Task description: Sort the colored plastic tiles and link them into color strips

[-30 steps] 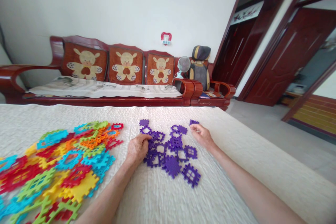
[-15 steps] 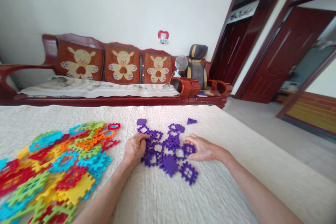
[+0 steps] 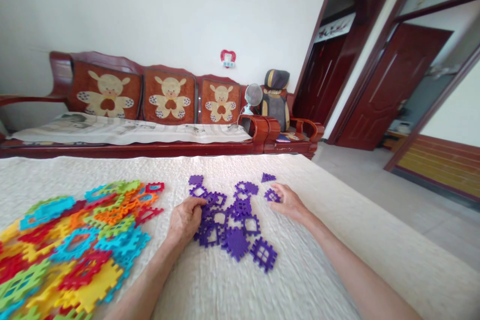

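Purple interlocking plastic tiles with notched edges (image 3: 237, 243) lie in a loose heap on the white quilted cover. My left hand (image 3: 186, 219) rests against the heap's left edge, its fingers curled; whatever they hold, if anything, is hidden. To the right of the heap, my right hand (image 3: 290, 203) has a small purple window tile (image 3: 272, 195) between thumb and fingers, apart from the others. A purple triangle tile (image 3: 268, 177) lies just beyond it. At the heap's near right is a larger window tile (image 3: 263, 254), and a solid square tile (image 3: 195, 180) lies at its far left.
Left of my left arm spreads a big pile of red, yellow, green, orange and blue tiles (image 3: 77, 245). The quilted cover (image 3: 330, 250) reaches past my right arm. Beyond the table's far edge stand a wooden sofa (image 3: 123, 149) with bear cushions and a small fan (image 3: 253, 95).
My right hand has drawn the small window tile away from the heap, up toward the triangle tile. My left hand stays by the heap's left side. The view has shifted slightly.
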`<state>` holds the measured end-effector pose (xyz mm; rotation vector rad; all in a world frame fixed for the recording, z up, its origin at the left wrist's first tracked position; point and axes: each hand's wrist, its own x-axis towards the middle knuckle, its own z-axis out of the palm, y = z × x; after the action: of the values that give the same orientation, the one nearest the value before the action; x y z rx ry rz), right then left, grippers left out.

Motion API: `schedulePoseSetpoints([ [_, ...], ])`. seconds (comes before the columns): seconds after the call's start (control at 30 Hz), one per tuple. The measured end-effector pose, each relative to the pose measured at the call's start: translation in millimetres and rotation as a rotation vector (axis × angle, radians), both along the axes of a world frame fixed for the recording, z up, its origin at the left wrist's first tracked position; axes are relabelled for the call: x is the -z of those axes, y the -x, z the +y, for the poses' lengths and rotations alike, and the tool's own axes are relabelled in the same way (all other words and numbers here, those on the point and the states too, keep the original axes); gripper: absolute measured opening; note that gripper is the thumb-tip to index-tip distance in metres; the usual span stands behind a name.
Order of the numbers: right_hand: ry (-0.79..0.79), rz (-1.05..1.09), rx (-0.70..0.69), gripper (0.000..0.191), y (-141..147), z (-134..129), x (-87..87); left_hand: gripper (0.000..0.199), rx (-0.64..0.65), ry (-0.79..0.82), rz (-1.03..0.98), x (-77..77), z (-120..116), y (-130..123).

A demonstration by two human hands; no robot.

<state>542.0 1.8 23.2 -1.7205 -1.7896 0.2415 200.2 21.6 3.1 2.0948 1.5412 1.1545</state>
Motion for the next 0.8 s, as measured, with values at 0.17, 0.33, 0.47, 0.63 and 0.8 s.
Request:
schedulePoseSetpoints([
  [0.17,-0.156,0.020,0.194,0.059,-8.8,41.5,10.4,0.030,0.004,0.007,-0.008,1.6,0.2,0.0],
  [0.33,-0.261,0.068,0.306,0.059,-3.2,66.5,11.0,0.030,0.016,-0.008,0.001,3.6,1.3,1.4],
  [0.47,-0.275,0.064,0.350,0.057,-1.0,65.9,16.7,0.030,0.020,-0.006,-0.010,3.5,1.4,1.1],
  [0.63,-0.265,0.015,0.381,0.054,-0.7,61.6,19.0,0.030,0.002,0.002,-0.013,0.8,0.2,-0.1],
  [0.8,-0.216,-0.018,0.397,0.055,-2.2,64.0,19.4,0.031,0.003,-0.002,0.006,0.7,0.6,-0.2],
])
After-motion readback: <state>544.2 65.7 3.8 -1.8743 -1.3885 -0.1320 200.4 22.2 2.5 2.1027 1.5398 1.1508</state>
